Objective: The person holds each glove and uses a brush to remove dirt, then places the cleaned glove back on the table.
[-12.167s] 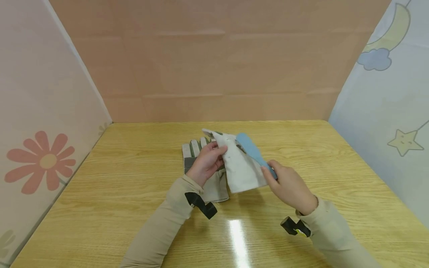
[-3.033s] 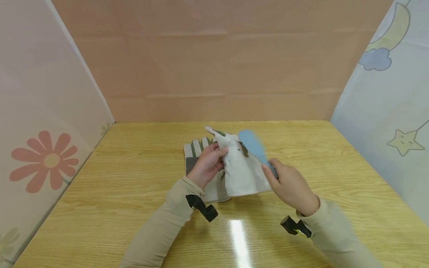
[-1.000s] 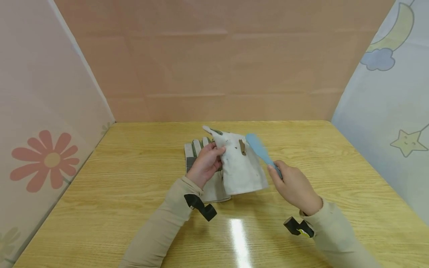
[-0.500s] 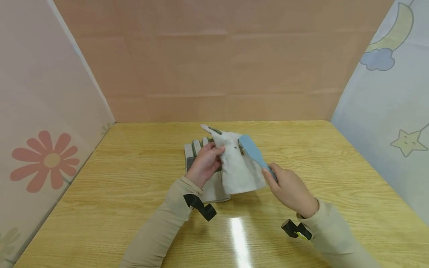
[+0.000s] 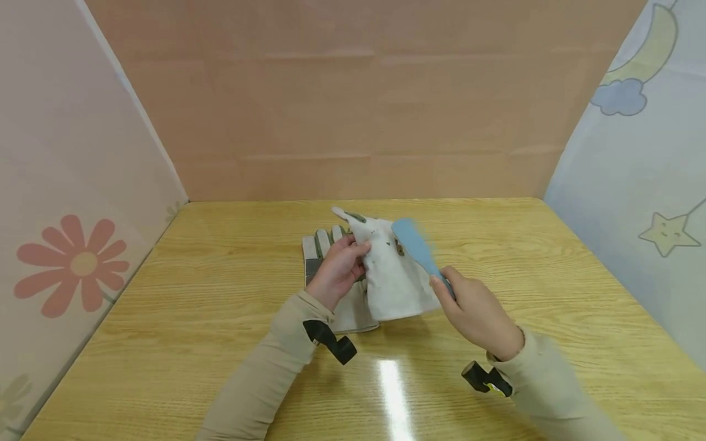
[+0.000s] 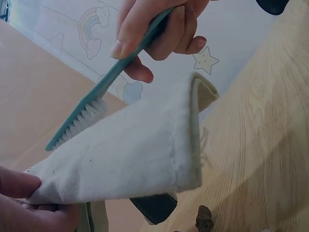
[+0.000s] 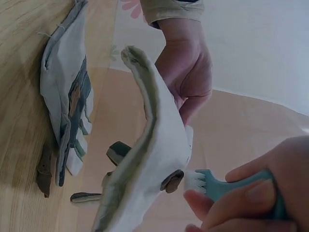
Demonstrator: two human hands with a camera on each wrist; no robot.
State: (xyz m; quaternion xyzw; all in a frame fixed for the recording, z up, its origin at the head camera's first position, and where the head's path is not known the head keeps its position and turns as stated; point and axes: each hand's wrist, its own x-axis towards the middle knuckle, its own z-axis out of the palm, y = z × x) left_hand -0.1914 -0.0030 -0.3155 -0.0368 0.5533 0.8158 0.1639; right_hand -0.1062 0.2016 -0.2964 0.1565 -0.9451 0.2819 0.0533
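With right hand (image 5: 480, 312) gripping brush (image 5: 415, 244) and left hand (image 5: 339, 267) pinching glove (image 5: 394, 285), I'm apparently scrubbing again at the clump (image 5: 399, 247) between them.

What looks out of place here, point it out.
A brown clump on the pale glove held by the left hand, beside the brush; another brown lump lies on the table. Both resemble stray dirt.

We seem to be in a makeshift booth: a table (image 5: 154, 343) enclosed by a creased backdrop (image 5: 353, 110), a left wall (image 5: 66, 122) printed with a flower (image 5: 83, 265), a right wall (image 5: 623, 171) with moon (image 5: 656, 46) and star (image 5: 669, 234).
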